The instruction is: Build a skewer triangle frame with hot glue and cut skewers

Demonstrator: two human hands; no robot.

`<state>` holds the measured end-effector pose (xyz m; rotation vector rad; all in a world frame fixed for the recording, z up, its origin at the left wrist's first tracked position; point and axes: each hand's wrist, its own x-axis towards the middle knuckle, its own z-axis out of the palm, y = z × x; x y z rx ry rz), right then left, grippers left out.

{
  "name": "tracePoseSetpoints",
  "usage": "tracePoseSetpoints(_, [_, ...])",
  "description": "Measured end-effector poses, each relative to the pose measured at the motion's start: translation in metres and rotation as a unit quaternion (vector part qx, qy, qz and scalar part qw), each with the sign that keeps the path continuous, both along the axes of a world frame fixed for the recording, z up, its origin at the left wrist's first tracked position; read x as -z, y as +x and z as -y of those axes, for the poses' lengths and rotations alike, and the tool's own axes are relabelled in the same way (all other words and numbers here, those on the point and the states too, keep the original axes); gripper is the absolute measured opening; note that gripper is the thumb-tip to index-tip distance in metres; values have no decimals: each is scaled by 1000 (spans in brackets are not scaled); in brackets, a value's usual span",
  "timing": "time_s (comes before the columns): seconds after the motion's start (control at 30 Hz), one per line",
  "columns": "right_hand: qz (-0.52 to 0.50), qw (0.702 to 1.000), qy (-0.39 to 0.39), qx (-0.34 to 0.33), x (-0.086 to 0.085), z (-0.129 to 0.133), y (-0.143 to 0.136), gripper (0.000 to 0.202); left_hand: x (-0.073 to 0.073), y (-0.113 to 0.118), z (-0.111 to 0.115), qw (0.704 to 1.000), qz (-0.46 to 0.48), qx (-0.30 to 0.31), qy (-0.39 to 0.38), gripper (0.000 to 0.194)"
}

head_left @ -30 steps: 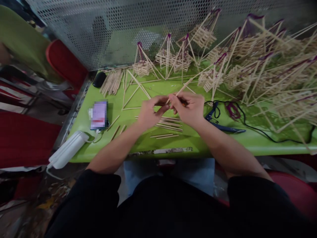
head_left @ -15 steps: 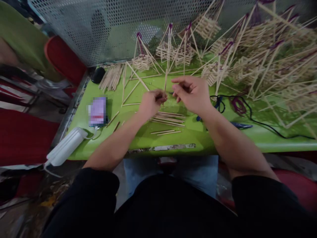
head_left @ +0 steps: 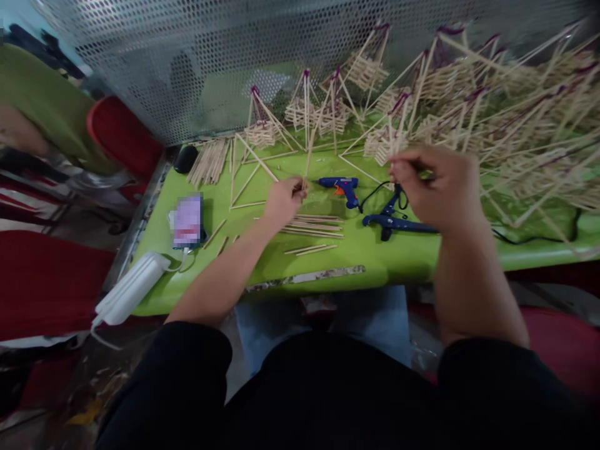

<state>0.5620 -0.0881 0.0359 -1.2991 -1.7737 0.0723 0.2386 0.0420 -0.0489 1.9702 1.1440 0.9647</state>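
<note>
My left hand is closed on some thin wooden sticks, one of which stands up from its fingertips. Just right of it, a blue glue gun with an orange trigger lies on the green table. My right hand is raised over the right part of the table, its fingers curled with thumb and index close together; whether anything thin is between them is too small to tell. Below it lies a dark blue cutter-like tool. Loose sticks lie in front of my left hand.
Several stick structures with purple string crowd the back and right of the green table. At left are a stick bundle, a black mouse-like object, a phone and a white power strip. A person is beyond.
My right hand has moved right, away from my left hand, uncovering the glue gun and the blue tool. My left hand keeps its sticks, and the view has shifted slightly.
</note>
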Motion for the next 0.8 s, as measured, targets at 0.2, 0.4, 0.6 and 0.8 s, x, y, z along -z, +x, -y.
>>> tracePoseSetpoints(0.2, [195,969,-144,42,81,68,74,37,-21,-7,7,995,82,-15,52,31])
tracePoseSetpoints(0.4, [144,975,-146,83,103,77,83,30,-26,-6,13,994,106,21,20,26])
tracePoseSetpoints(0.6, [15,982,-100,157,61,105,113,27,-25,-6,10,990,139,18,-28,28])
tracePoseSetpoints(0.8, [73,961,-125,235,15,145,91,30,-9,-5,-3,996,94,-2,0,19])
